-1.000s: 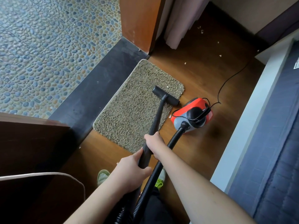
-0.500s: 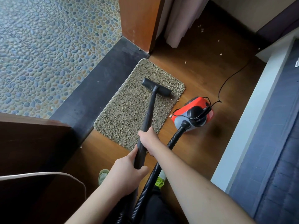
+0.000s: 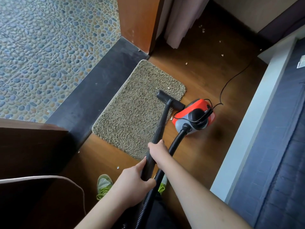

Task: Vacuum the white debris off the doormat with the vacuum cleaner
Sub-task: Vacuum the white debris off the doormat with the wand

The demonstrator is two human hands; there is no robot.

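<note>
A beige shaggy doormat (image 3: 138, 106) lies on the brown wooden floor (image 3: 206, 76) beside a dark threshold strip (image 3: 92, 95). The black floor nozzle (image 3: 170, 99) sits on the mat's right edge, near its far right corner, with a white scrap (image 3: 168, 88) on the pile just beyond it. The black wand (image 3: 160, 123) runs back from the nozzle to both hands: the right hand (image 3: 158, 152) grips it higher up and the left hand (image 3: 132, 180) grips it lower down. A ribbed hose (image 3: 176, 142) leads to the red and grey canister vacuum (image 3: 194, 117), standing just right of the mat. More white debris (image 3: 202, 29) dots the floor near a curtain (image 3: 179, 20). Green-laced shoes (image 3: 104, 185) show below.
</note>
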